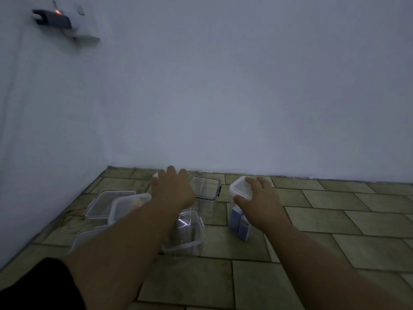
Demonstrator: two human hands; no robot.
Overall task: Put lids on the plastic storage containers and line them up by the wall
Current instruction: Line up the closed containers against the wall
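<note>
**Left hand** (173, 190): reached forward with its back up and its fingers extended and close together, gripping nothing. It covers a white-lidded container (155, 175) beside the wall, of which only a lid corner shows. Whether the hand touches it cannot be told.

**Right hand** (261, 198): set on the white rounded-square plastic lid (237, 187). The thumb lies along the near rim, the fingers curve over the far right side, and the hand holds the lid.

**Tall clear plastic container with blue packets inside** (240, 224): upright on the floor under that white lid. It is the rightmost of the group and stands near the wall.

**Tall clear plastic container with a dark-rimmed lid** (204, 186): upright between the two hands, lid on, with a dark clip on its right side. It stands near the wall.

**Low clear plastic container with a clear lid** (185, 231): in front of the dark-rimmed one and farther from the wall, with its left part behind the left forearm.

**Clear plastic pieces at left**:
- A shallow rectangular piece (105, 203) lies nearest the side wall.
- A milky piece (129, 203) lies just beside it.
- A third piece (87, 239) lies nearer the camera, partly behind the forearm.
- Whether these are lids or containers cannot be told.

**Surroundings**:
- Olive-brown tiled floor (335, 220).
- Pale blue-grey wall (223, 86).
- Dark plug adapter with a red light (53, 19) in a white socket at upper left.
- Black sleeve (33, 285) on the left arm.
</note>
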